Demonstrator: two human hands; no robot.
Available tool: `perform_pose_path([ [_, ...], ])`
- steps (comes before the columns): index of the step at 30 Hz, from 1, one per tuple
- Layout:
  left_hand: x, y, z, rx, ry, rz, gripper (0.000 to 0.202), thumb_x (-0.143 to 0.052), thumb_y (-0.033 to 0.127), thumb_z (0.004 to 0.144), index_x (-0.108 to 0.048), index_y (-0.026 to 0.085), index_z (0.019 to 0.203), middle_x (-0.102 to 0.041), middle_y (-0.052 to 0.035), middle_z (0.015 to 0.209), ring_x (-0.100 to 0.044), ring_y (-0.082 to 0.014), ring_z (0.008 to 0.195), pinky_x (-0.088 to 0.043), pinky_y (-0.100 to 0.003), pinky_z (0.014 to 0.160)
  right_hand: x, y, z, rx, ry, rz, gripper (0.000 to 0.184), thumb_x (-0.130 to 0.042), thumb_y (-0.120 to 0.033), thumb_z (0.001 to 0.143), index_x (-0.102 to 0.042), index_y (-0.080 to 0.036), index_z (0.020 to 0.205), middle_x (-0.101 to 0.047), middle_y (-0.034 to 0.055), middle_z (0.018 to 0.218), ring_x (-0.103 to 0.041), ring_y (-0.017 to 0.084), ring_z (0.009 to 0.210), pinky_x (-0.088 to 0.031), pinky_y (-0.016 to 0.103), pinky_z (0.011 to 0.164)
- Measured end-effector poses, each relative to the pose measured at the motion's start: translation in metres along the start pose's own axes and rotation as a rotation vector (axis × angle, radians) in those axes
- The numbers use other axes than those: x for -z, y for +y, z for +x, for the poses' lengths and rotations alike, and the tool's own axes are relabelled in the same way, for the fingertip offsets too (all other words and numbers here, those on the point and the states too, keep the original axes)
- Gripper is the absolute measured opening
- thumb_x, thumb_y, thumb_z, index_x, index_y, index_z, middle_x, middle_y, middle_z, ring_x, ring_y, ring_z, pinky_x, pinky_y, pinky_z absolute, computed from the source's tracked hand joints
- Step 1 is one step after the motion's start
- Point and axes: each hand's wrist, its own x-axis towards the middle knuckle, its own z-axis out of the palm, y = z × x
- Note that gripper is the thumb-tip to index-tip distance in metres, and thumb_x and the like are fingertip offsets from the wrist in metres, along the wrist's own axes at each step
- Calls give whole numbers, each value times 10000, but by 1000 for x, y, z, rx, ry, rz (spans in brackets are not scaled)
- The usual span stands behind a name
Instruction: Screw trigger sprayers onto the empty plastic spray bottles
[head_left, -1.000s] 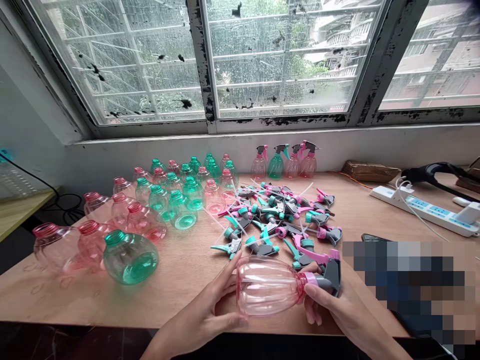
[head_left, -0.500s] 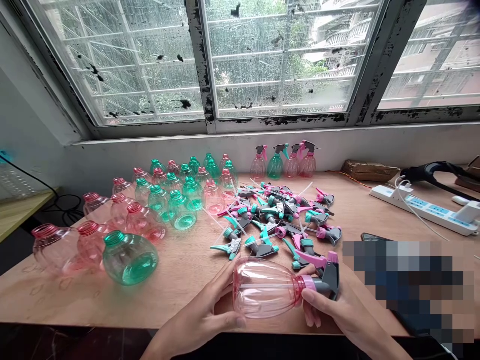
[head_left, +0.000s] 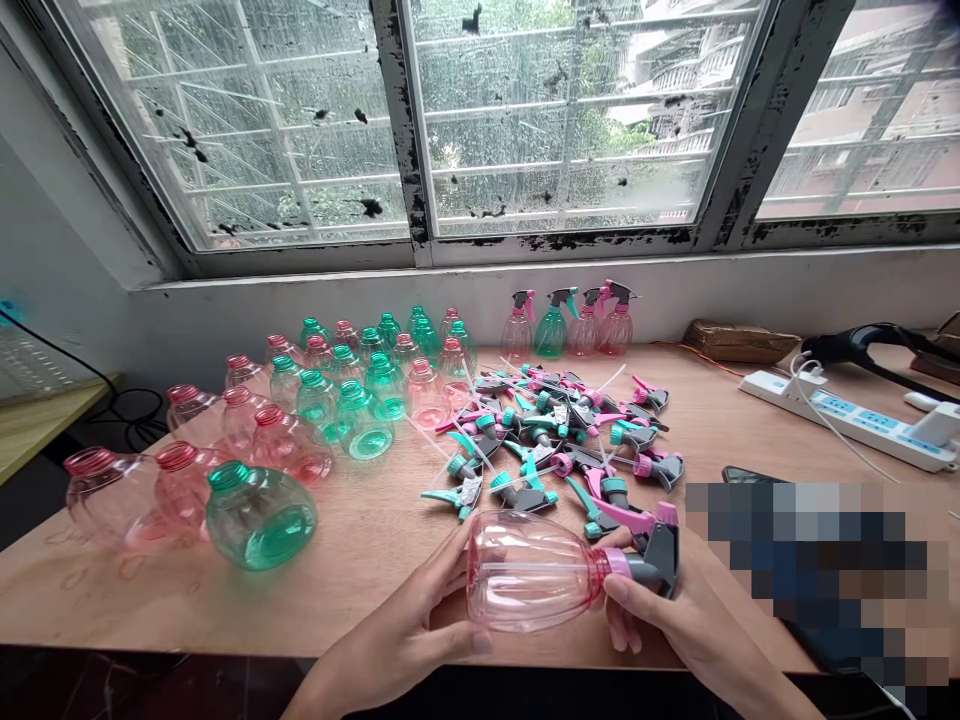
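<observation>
A clear pink spray bottle [head_left: 529, 580] lies sideways between my hands above the table's front edge, its base to the left. On its neck sits a grey trigger sprayer [head_left: 660, 560] with a pink collar and lever; a thin tube runs inside the bottle. My left hand [head_left: 405, 625] is curled around the base end. With thumb and fingers, my right hand [head_left: 675, 620] grips the pink collar at the neck. Just behind the bottle lies a heap of loose trigger sprayers [head_left: 555, 420] in grey, pink and teal.
Open pink and green bottles [head_left: 367, 420] stand in rows at left, a green bottle [head_left: 262, 520] nearest. Several bottles with sprayers [head_left: 551, 330] line the wall. At right are a power strip [head_left: 847, 415], a brown block [head_left: 742, 342] and a partly blurred-out phone [head_left: 750, 475].
The base end of the bottle has risen very slightly in my hands. Both hands keep nearly the same place and grip.
</observation>
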Motion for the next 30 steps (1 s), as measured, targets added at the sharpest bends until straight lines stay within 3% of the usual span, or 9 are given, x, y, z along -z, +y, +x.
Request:
perform_pose_path([
  [2, 0, -1, 0, -4, 14, 25, 857, -702, 223, 906, -175, 388, 1561, -111, 3, 1701, -116, -295, 1561, -194, -489, 1272, 0, 1, 0, 17, 5, 16, 331, -700, -482, 891, -632, -166, 962, -693, -2, 529, -570, 146, 459, -445, 268, 489],
  [10, -3, 6, 0, 8, 12, 68, 957, -662, 214, 938, 44, 454, 1537, 1, 39, 1704, -100, -281, 1563, -198, -462, 1274, 0, 4, 0, 40, -5, 61, 316, -709, -451, 897, -608, -167, 993, -706, -3, 560, -595, 142, 461, -471, 257, 476],
  [13, -4, 9, 1, 6, -10, 22, 1032, -710, 237, 907, 83, 446, 1533, -53, 19, 1703, -125, -286, 1559, -189, -462, 1275, -1, 1, 0, 36, 2, 61, 329, -718, -459, 888, -614, -166, 997, -699, -10, 565, -605, 139, 468, -480, 251, 477],
  [20, 0, 1, 0, -18, 7, 63, 901, -705, 255, 906, -109, 404, 1565, -92, 10, 1703, -108, -306, 1560, -159, -487, 1278, -1, 0, 0, 53, -2, 51, 304, -696, -440, 915, -615, -162, 1006, -707, -12, 583, -604, 124, 475, -489, 238, 487],
  [27, -3, 3, 0, -17, 9, 60, 968, -671, 202, 932, 35, 442, 1550, -48, 13, 1708, -119, -272, 1562, -223, -447, 1269, -2, -2, 1, 36, 5, 46, 363, -709, -479, 892, -577, -166, 1020, -698, -20, 570, -598, 119, 465, -489, 225, 471],
  [30, -4, 3, 1, -10, 3, 34, 1046, -720, 217, 900, 74, 434, 1545, -129, -12, 1701, -195, -272, 1549, -233, -462, 1264, -2, -1, 1, 39, 11, 45, 364, -712, -479, 889, -578, -171, 1030, -701, -18, 576, -603, 122, 472, -494, 226, 475],
])
